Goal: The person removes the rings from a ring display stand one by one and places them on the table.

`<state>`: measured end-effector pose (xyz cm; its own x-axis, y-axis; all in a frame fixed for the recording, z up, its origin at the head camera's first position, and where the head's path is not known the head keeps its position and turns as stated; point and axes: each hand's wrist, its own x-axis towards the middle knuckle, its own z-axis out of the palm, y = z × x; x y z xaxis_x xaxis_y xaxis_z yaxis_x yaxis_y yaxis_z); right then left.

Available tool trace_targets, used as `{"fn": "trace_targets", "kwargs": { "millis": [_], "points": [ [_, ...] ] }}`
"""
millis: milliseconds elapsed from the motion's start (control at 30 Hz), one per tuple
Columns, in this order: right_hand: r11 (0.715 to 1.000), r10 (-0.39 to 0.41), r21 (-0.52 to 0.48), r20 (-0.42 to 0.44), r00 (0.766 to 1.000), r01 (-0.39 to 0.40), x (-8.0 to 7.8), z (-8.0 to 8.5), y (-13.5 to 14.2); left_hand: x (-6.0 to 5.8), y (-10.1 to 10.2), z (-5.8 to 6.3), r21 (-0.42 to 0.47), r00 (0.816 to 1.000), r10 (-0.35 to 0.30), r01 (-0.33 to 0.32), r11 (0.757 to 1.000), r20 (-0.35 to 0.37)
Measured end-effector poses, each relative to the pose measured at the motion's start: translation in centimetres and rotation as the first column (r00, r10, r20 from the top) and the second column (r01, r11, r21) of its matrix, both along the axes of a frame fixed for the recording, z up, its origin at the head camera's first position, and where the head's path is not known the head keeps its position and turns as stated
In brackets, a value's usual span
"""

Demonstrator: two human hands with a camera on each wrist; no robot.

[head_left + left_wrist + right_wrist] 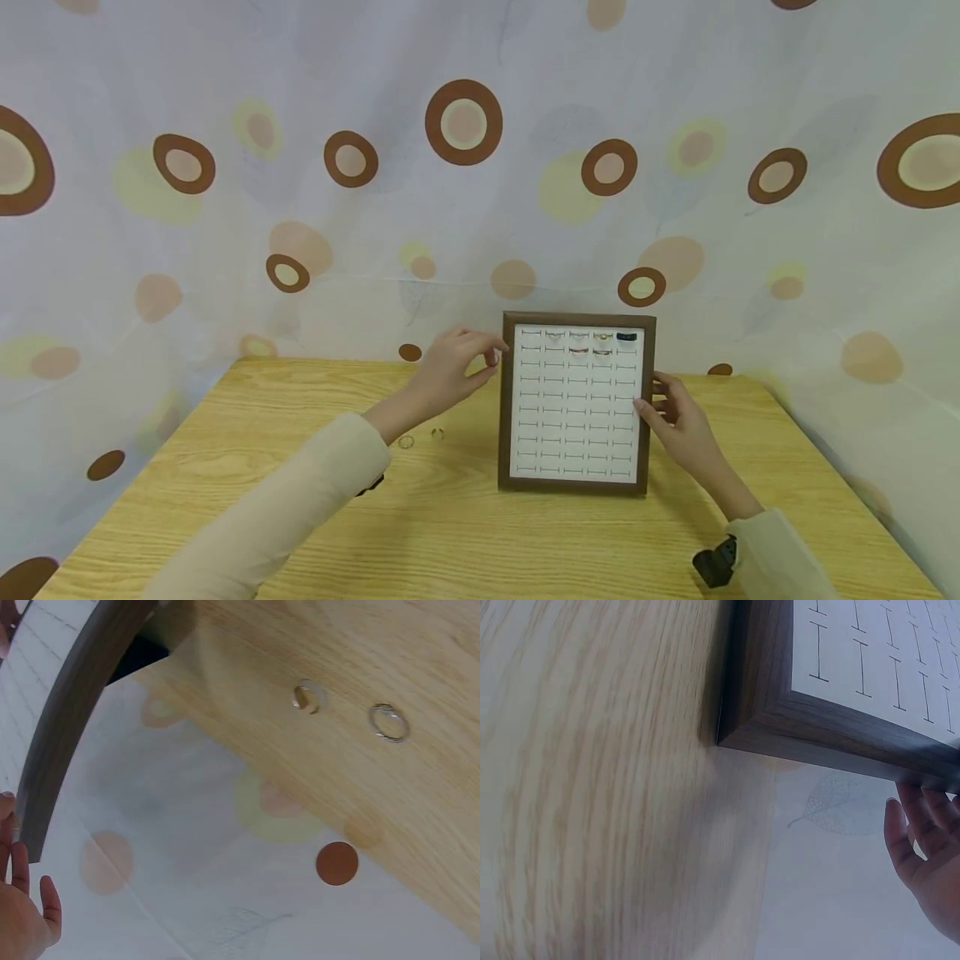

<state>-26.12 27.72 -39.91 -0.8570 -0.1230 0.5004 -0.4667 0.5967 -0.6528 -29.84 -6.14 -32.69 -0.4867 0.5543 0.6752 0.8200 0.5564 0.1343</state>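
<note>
A brown-framed ring display board [576,417] stands upright on the table, its white face lined with rows of slots. Several rings sit in its top two rows, among them a gold ring [602,337] and a wide black ring [626,337]. My left hand [450,371] is at the board's upper left edge, its thumb and fingers close together around a small glinting ring, mostly hidden. With thumb on the front and fingers behind, my right hand [682,421] grips the board's right side. Left of the board lie a silver ring [389,723] and an open-band ring [308,697].
The wooden table [420,542] extends to both sides of the board. Behind it hangs a pale curtain [480,225] patterned with brown rings and dots. A black wrist device [715,562] is at the right sleeve.
</note>
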Motion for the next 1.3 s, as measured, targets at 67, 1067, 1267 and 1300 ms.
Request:
{"fn": "trace_targets", "kwargs": {
  "millis": [67, 1067, 1267, 1300],
  "points": [
    [1.000, -0.001, -0.001, 0.002, 1.000, 0.001, 0.0, 0.0, 0.0, 0.0, -1.0, -0.8, -0.010, 1.000, 0.020, -0.020, 1.000, 0.024],
    [1.000, -0.007, -0.006, 0.006, 1.000, 0.007, -0.1, -0.2, 0.0, 1.9, -7.6, -11.0, -0.323, 0.916, 0.194, -0.076, 0.943, 0.352],
    [1.000, -0.006, -0.008, 0.014, 1.000, 0.006, 0.0, 0.0, -0.1, 1.9, -7.7, -11.3, -0.315, 0.921, 0.172, -0.057, 0.947, 0.350],
    [1.000, -0.006, -0.007, 0.015, 1.000, 0.006, 0.0, 0.1, -0.1, 1.9, -7.7, -11.3, -0.312, 0.921, 0.169, -0.056, 0.949, 0.351]
  ]
}}
